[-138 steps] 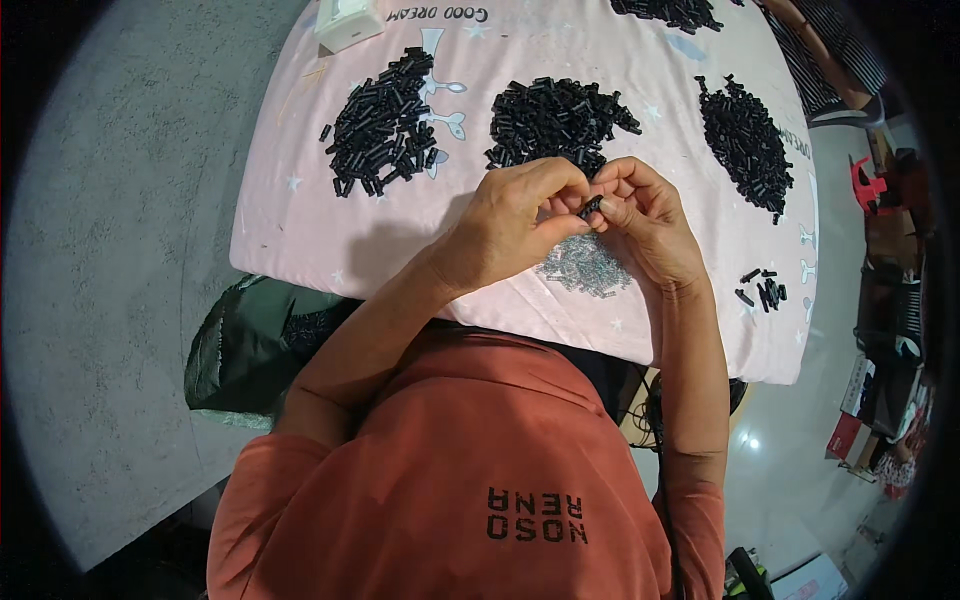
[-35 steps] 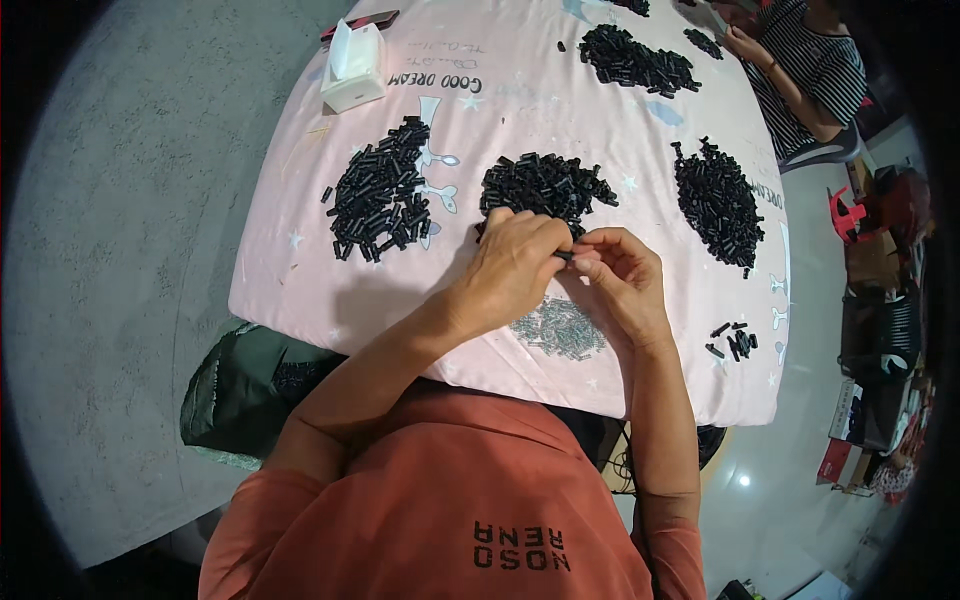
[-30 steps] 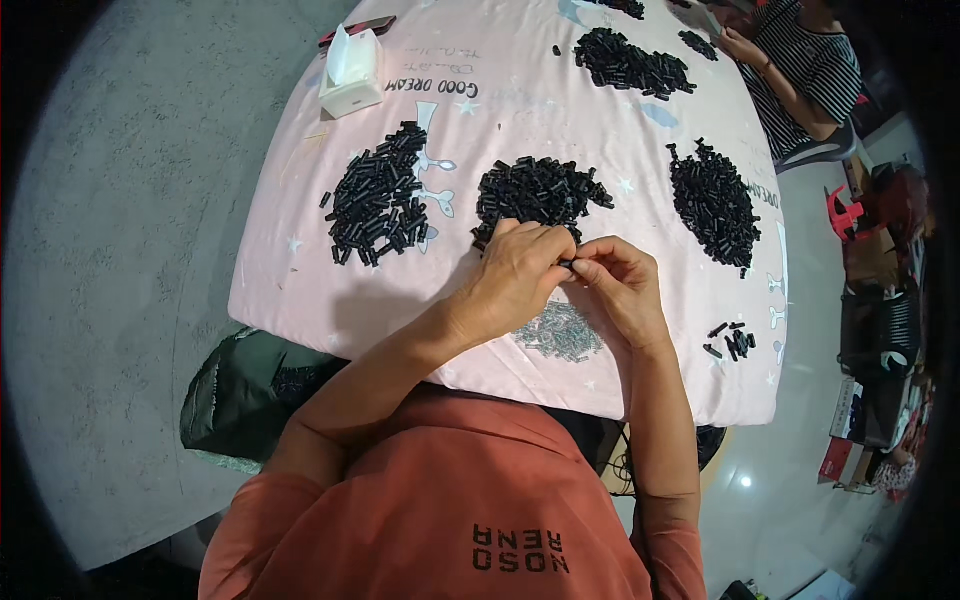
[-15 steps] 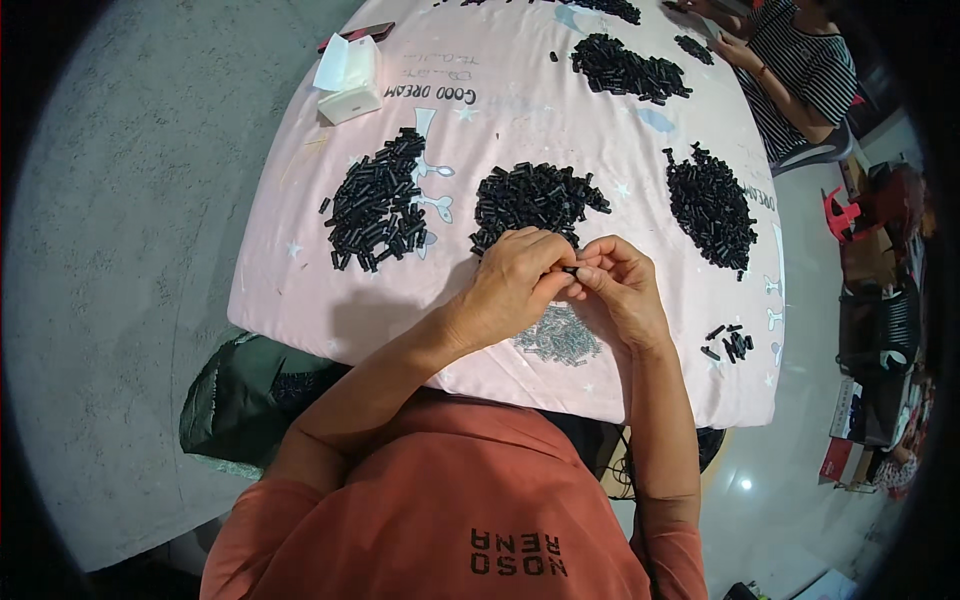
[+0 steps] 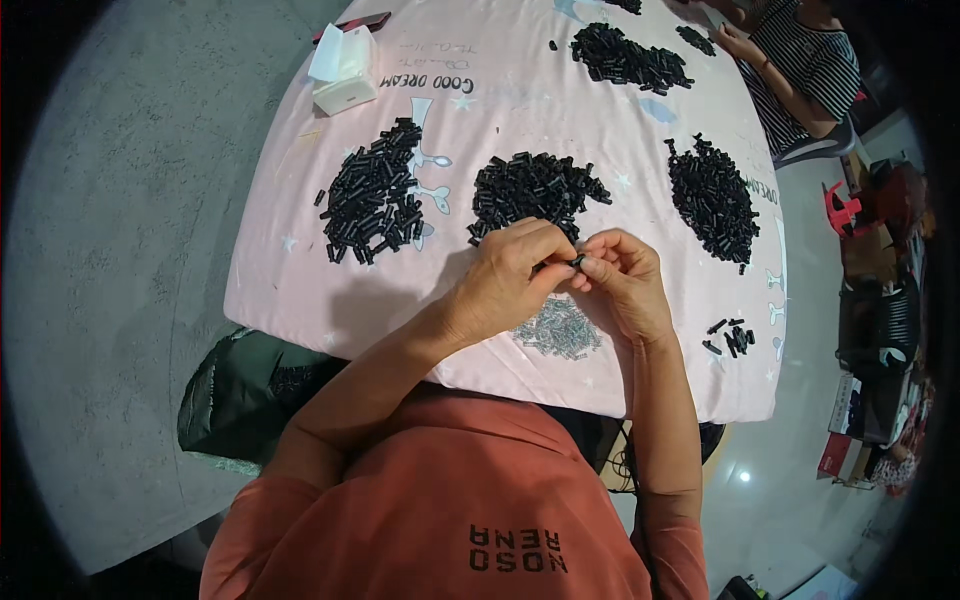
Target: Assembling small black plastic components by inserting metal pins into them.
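Observation:
My left hand [image 5: 515,268] and my right hand [image 5: 627,283] meet fingertip to fingertip over the near middle of the table. Between them, both hands pinch a small black cylindrical piece [image 5: 577,262], mostly covered by the fingers. Just beyond my left hand spreads a heap of short black tube-like pieces [image 5: 535,190]. Below my hands, nearer my body, lies a pile of small silvery or clear slender pieces [image 5: 560,328], partly covered by my left hand; their exact kind is too small to tell.
More black piles lie left [image 5: 375,195], right [image 5: 715,200] and far back [image 5: 630,57] on the pink cloth [image 5: 300,285]. A few black pieces [image 5: 737,338] sit near right. A tissue pack [image 5: 347,80] stands far left. Another person [image 5: 805,75] sits at the far right.
The hands stay together, with the fingers shifting slightly around the black piece, which now shows at a different angle. The whole view has tilted a little.

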